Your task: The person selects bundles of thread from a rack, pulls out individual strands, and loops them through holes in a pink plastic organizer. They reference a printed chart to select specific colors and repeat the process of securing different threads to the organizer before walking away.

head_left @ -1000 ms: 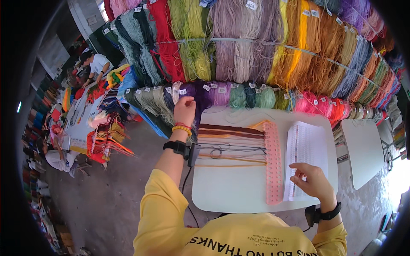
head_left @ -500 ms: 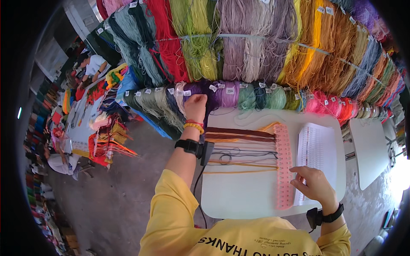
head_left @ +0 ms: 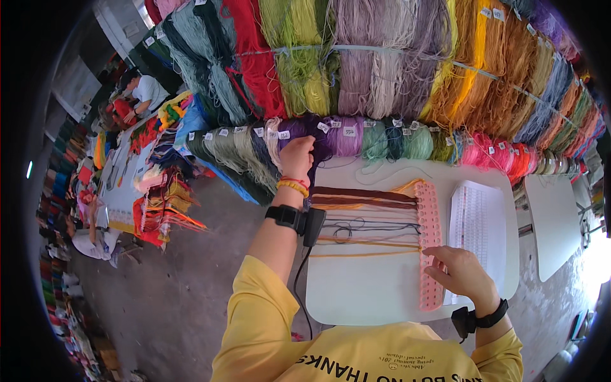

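The dark purple thread bundle (head_left: pixel 323 148) hangs beyond the far end of the pink perforated strip (head_left: pixel 431 290), off to its left. The left hand (head_left: pixel 298 155) is up against that bundle, fingers curled in narrowly; whether strands are pinched between them I cannot tell. Compared with a second ago, it sits slightly higher and farther right along the bundle.

The right hand (head_left: pixel 459 270) has changed more: earlier it hovered over the printed sheet (head_left: pixel 477 223) right of the strip, and now its fingertips are over the strip's right edge, thumb and forefinger slightly apart with a gap between. Contact there is unclear.

Left of the strip, brown threads (head_left: pixel 366 198), a looped grey thread (head_left: pixel 344 232) and a golden thread (head_left: pixel 366 254) stretch out from it across the white table (head_left: pixel 356 293), arranged as before. Farther beyond the strip, a lighter purple bundle (head_left: pixel 347 145) hangs beside the dark one. Well to the strip's left, a co-worker (head_left: pixel 149 92) leans over another table.
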The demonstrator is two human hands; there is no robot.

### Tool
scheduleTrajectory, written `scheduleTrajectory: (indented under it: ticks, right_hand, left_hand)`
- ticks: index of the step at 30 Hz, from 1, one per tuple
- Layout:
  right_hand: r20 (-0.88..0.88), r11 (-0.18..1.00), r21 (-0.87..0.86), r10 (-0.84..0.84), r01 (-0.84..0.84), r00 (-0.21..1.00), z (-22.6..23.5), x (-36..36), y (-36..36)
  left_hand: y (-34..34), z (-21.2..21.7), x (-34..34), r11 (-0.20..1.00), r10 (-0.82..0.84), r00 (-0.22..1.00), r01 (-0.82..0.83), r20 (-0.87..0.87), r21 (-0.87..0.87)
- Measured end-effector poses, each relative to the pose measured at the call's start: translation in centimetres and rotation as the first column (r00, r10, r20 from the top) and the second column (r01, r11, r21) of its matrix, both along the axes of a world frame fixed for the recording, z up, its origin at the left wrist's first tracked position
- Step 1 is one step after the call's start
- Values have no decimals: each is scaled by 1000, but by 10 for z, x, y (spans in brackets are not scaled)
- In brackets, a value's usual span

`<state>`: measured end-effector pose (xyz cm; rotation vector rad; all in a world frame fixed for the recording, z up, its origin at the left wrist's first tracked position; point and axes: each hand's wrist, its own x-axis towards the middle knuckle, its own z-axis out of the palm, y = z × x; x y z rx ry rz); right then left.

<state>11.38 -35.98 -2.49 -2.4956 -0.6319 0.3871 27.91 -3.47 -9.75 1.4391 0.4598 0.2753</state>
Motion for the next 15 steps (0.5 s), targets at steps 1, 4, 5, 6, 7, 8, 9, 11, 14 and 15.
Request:
scheduleTrajectory:
  ticks: [1,4,5,6,7,8,9,11,14,15]
  right_hand:
    - [-2,1000,-2,5,-5,1000,-1,-1,-1]
    - [-30,1000,-16,-14,14,999,-3,-3,-2]
    - [-30,1000,-16,-16,16,999,-3,-4,-2]
    - [-36,1000,-20,-14,14,999,-2,-4,0]
    - [-43,1000,-24,-13,12,999,-1,-4,3]
    - [-41,1000,-26,-11,10,999,-2,-5,5]
    - [-29,1000,1,-24,24,999,-1,-5,4]
    - [-16,999,31,-40,41,999,0,-6,2]
    - [-2,999,20,-49,49,999,-2,-8,3]
    - [-4,998,18,-54,54,999,-2,-9,3]
  left_hand:
    - [-1,2,-4,982,20,998,-8,62,-187]
    - [-2,10,-10,904,3,989,62,150,-423]
    - [-3,10,-10,871,-44,982,128,185,-475]
    - [1,7,-8,871,-41,982,127,187,-474]
    - [4,1,-4,906,-44,987,106,157,-410]
    - [8,-4,0,935,-44,991,86,127,-344]
    - [5,-1,3,936,-49,990,91,129,-340]
    - [-3,4,10,1000,-2,999,2,54,16]
    - [-10,10,16,973,42,999,-45,18,227]
    - [-8,9,18,973,41,999,-45,19,226]
